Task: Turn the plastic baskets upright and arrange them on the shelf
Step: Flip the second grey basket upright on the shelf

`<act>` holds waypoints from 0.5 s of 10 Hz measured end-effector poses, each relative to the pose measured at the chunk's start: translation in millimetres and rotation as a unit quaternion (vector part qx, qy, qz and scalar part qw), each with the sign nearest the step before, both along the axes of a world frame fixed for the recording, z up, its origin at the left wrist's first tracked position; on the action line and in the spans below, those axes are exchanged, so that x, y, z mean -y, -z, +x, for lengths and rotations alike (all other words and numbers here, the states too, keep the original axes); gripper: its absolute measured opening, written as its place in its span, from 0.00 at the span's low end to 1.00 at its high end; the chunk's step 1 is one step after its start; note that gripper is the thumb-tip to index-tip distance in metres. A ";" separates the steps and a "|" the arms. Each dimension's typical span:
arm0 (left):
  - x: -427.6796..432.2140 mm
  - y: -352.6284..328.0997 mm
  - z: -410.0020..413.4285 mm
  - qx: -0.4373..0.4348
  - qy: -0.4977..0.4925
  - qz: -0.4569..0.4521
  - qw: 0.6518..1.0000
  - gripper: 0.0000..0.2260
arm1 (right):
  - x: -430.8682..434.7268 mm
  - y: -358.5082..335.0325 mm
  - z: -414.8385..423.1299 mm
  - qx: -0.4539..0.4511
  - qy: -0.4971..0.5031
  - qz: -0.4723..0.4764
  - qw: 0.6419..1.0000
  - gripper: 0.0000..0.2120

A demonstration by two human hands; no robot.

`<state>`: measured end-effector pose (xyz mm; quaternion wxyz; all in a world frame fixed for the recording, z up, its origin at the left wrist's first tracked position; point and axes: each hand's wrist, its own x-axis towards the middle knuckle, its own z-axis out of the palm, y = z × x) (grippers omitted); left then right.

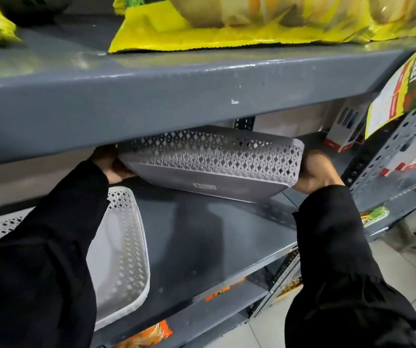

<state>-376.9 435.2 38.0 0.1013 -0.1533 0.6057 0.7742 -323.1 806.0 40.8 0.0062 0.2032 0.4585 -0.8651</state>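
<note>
You are holding the grey basket (209,164) by its two short ends, one hand on each, so its long axis is running straight across between your hands, along the shelf (202,237) rather than into it. Your left hand (111,167) is closing around the left end, fingers curled over the rim and partly hidden under the upper shelf (151,96); your right hand (315,172) is clamping the right end the same way. Neither hand is nearer than the other, since both are already touching the basket.

The basket is hanging clear above the shelf board, tucked just below the upper shelf's front edge, and it is tilting: its flat bottom (the face with the small label) is facing down and toward you, while its open mouth is pointing up and away, toward the back of the shelf. I judge it to be partway through the turn to upright, with little headroom above it.

To the left of the grey basket, the white basket (124,249) is sitting mouth-up on the same shelf, well apart from it, leaving bare board directly beneath your load.
</note>
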 end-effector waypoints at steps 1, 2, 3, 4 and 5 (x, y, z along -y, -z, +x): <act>-20.2 -9.4 18.7 -0.045 0.024 -0.094 0.994 0.06 | -0.1 0.9 2.5 0.061 0.009 0.071 0.996 0.14; -24.2 -8.5 21.9 -0.051 -0.029 -0.157 0.986 0.15 | -6.0 13.8 2.5 0.099 0.020 0.178 0.979 0.10; -25.4 6.0 4.9 -0.047 -0.012 -0.234 0.971 0.16 | -10.6 28.0 -0.6 0.130 0.014 0.312 0.941 0.15; -32.1 8.3 6.7 -0.005 0.029 -0.214 0.976 0.13 | -14.4 33.1 -8.2 0.166 -0.006 0.417 0.893 0.19; -43.3 8.8 16.4 0.057 0.099 -0.223 0.968 0.12 | -3.5 27.3 -10.3 0.175 -0.038 0.535 0.826 0.15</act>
